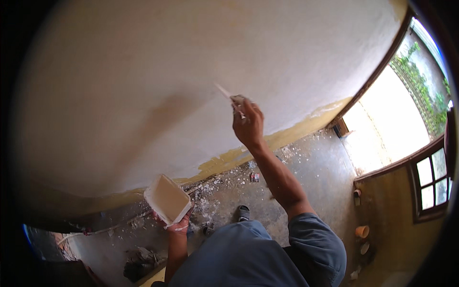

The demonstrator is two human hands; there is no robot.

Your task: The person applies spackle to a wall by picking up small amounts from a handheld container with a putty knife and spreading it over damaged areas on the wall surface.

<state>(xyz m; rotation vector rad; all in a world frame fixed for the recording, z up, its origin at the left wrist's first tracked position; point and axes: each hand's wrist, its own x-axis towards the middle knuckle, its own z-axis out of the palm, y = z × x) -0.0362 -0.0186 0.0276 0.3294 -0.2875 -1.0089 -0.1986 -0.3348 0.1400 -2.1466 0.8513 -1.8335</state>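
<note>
My right hand is raised toward the wall, its fingers closed on a putty knife. The thin pale blade of the putty knife points up and left at the whitish surface; I cannot tell whether its edge touches. White smears cover the handle end and the fingers. Lower down on the left, my left hand grips a squarish white tub from below and behind. The tub is tilted with its mouth up, and its inside looks coated pale cream. White paste is stuck to the left fingers.
Yellow unpainted patches run along the wall's foot. White splatters and a small red packet lie on the grey floor. An open doorway is at right, with an orange pot below it. A dark bundle lies lower left.
</note>
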